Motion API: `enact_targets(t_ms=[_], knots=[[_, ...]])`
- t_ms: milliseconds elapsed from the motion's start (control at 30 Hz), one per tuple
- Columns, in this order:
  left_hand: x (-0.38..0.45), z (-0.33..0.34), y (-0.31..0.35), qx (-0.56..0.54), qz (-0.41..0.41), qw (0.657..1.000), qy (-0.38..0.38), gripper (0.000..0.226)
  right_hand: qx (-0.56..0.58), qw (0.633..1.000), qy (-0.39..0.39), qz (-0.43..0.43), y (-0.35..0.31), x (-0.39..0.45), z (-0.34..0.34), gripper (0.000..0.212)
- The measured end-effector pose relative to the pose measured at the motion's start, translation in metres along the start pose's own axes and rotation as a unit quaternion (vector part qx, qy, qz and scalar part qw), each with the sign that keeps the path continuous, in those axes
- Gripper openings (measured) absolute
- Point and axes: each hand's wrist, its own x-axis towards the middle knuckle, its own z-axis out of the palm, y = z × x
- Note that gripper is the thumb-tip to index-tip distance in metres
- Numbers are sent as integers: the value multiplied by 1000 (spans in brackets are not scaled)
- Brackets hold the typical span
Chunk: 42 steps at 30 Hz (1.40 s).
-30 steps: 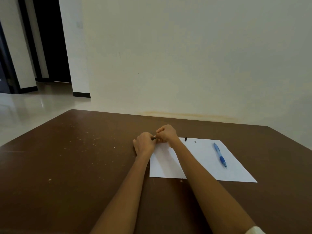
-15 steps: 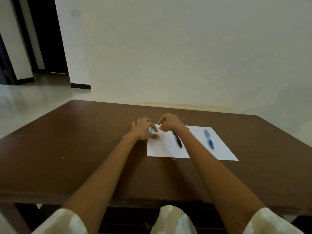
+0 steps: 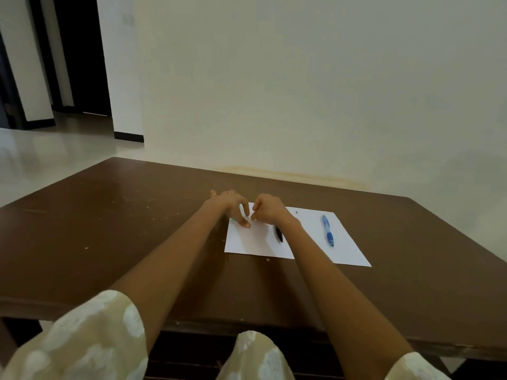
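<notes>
Though slim — smooth teal pen [image 3: 241,207]

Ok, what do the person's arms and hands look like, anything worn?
Loose sleeves, pale yellow-green with white blotchy patches, show at the bottom edge of the view: left sleeve, right sleeve. Past them nothing is worn except what looks like a thin ring on a finger of the left hand. The right hand shows no ring, watch or glove.

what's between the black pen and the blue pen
Head view: the right forearm beside the black pen, then bare paper up to the blue pen.
</notes>
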Motion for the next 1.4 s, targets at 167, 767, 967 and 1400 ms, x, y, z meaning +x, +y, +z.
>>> enact_targets(t_ms=[167,767,967,1400], knots=[[-2,-8,8,14,-2,1000,-21,48,2,1000,-5,-8,0,-1,0,22],[11,-6,3,-23,4,998,-60,33,41,999,-5,6,-2,-7,-4,24],[11,-4,2,-37,14,998,-53,31,30,1000,-8,-2,-2,-7,-5,5],[-6,21,-7,-62,20,993,103,30,131,982,-58,122,-11,2,-4,34]])
